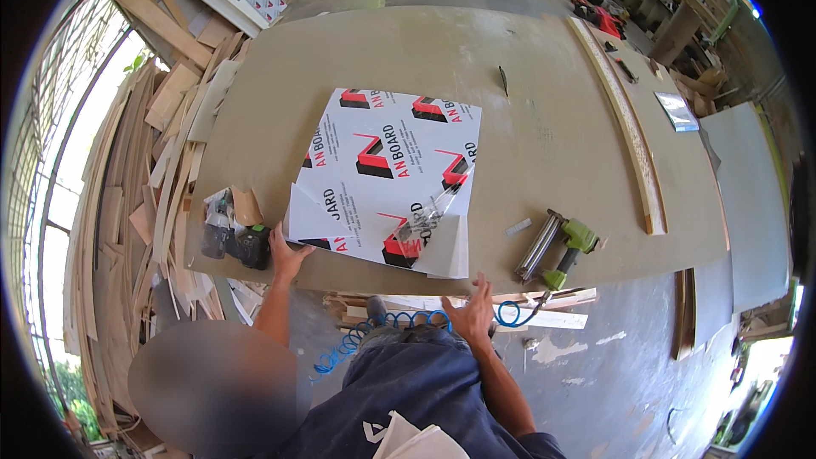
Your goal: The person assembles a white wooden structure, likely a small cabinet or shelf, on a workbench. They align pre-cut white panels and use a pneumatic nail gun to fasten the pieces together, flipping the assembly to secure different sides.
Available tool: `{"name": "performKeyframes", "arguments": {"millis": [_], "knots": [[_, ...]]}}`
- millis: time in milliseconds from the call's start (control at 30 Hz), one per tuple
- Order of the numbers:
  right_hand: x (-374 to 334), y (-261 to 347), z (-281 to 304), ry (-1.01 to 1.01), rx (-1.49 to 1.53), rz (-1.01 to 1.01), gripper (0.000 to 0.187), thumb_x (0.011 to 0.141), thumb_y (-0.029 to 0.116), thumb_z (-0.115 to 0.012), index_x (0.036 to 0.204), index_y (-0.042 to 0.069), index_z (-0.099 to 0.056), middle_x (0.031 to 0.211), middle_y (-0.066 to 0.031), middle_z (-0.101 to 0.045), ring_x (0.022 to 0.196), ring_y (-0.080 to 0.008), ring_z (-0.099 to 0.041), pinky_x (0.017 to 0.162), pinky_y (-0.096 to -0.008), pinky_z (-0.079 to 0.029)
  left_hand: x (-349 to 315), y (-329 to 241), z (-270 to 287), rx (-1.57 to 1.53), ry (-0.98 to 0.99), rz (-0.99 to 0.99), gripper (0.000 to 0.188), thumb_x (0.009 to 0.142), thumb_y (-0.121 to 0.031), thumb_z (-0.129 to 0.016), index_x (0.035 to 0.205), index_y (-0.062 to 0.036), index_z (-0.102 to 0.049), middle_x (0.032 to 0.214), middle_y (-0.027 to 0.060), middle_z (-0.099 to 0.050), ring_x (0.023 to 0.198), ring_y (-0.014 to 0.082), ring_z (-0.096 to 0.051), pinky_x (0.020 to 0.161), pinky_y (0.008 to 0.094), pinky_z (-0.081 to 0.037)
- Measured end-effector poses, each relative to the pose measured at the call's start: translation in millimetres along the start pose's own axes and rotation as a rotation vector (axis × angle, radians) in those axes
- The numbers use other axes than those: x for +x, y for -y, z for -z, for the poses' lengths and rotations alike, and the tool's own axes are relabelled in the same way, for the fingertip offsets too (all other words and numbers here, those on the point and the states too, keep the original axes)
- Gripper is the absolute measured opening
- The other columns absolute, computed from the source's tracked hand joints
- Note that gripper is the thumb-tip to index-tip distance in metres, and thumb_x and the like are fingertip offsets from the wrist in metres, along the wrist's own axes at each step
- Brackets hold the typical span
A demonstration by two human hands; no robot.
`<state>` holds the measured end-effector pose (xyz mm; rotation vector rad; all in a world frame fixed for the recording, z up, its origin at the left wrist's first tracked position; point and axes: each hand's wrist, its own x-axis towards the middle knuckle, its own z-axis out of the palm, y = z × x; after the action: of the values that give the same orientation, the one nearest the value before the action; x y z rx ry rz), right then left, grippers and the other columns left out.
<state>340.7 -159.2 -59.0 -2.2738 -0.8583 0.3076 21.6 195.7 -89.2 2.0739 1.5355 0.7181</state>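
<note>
Left fingers (277, 240) at printed board (387, 174)

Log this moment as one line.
left hand: at printed panel, near-left corner; right hand: open, by near-right corner; nail gun: on table, right of panel

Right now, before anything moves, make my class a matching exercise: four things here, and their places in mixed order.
Things
1. white flat panel with red-and-black print
2. green-and-black nail gun
3. blue coiled hose
4. long narrow wooden strip

Places
A. past the grey-brown tabletop's near edge
B. along the tabletop's right side
C. at the left hand
D. on the tabletop, between panel and strip

Pairs: 1-C, 2-D, 3-A, 4-B
</note>
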Motion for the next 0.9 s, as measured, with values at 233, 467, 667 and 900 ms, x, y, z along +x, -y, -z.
{"name": "performKeyframes", "arguments": {"millis": [233, 467, 667, 900], "knots": [[16.8, 38.8, -71.0, -0.178, -0.121, -0.14, 0.093, 0.065, 0.049, -0.09, 0.133, -0.002, -0.052, 0.124, -0.0179, -0.055, 0.119, -0.0366, -0.052, 0.102, -0.0479, -0.037, 2.2, 20.3, -3.3, -0.028, -0.054, -0.084, 0.102, 0.062, -0.016, -0.096, 0.147, 0.0014, -0.043, 0.136, 0.0265, -0.05, 0.129, 0.0472, -0.046, 0.111, 0.0533, -0.038], [25.3, 28.7, -73.3, -0.282, 0.022, -0.067, 0.087, 0.06, 0.028, -0.092, 0.134, 0.001, -0.055, 0.127, -0.0202, -0.058, 0.121, -0.0408, -0.053, 0.105, -0.0518, -0.04, -17.1, 30.1, -11.8, 0.001, -0.126, -0.052, 0.099, 0.062, -0.019, -0.097, 0.144, 0.0022, -0.045, 0.132, 0.0281, -0.052, 0.126, 0.0484, -0.047, 0.108, 0.054, -0.039], [65.5, -17.0, -45.9, -0.271, -0.009, -0.041, 0.08, 0.059, 0.021, -0.09, 0.131, 0.002, -0.059, 0.123, -0.0225, -0.062, 0.117, -0.0446, -0.055, 0.102, -0.0533, -0.044, -72.2, -22.5, -27.4, -0.065, -0.154, 0.088, 0.094, 0.06, -0.021, -0.098, 0.136, 0.0033, -0.047, 0.125, 0.026, -0.051, 0.121, 0.0464, -0.049, 0.104, 0.0556, -0.04], [112.8, -37.7, -12.1, -0.205, -0.011, -0.052, 0.073, 0.062, 0.016, -0.087, 0.126, -0.001, -0.058, 0.123, -0.0245, -0.062, 0.117, -0.046, -0.055, 0.103, -0.053, -0.044, -118.0, -77.1, -38.1, -0.031, -0.016, 0.211, 0.095, 0.063, -0.024, -0.095, 0.136, 0.0023, -0.041, 0.128, 0.0242, -0.046, 0.125, 0.0442, -0.043, 0.106, 0.056, -0.037]]}}
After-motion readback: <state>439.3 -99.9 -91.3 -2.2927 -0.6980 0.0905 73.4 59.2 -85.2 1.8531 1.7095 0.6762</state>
